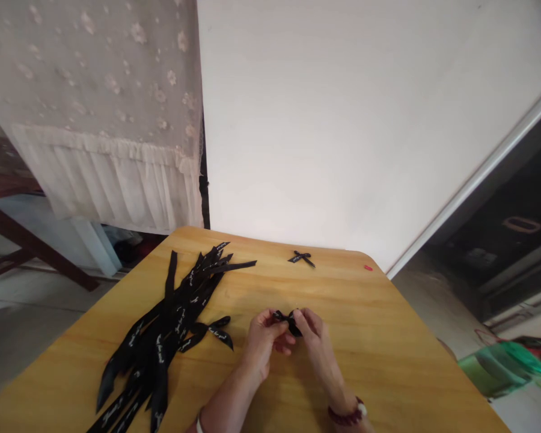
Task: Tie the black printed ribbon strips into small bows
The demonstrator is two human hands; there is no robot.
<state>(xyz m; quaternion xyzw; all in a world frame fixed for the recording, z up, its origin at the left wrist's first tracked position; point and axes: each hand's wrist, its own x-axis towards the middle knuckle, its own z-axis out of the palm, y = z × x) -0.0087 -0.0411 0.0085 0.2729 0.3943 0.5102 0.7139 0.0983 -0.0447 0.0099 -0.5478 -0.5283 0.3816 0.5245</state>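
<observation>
A small black ribbon bow is held between my two hands, just above the wooden table. The thumb and fingers of my left hand pinch its left loop. On the other side, my right hand has its fingertips closed on the right loop. Part of the bow is hidden behind my fingers. To the left lies a pile of black ribbon strips with white script printed on them. A loose looped ribbon rests between the pile and my left hand.
Another black bow lies near the table's far edge, and a small red item sits at the far right corner. Behind the table stands a white panel, with a lace curtain to its left. A green translucent container is off to the right.
</observation>
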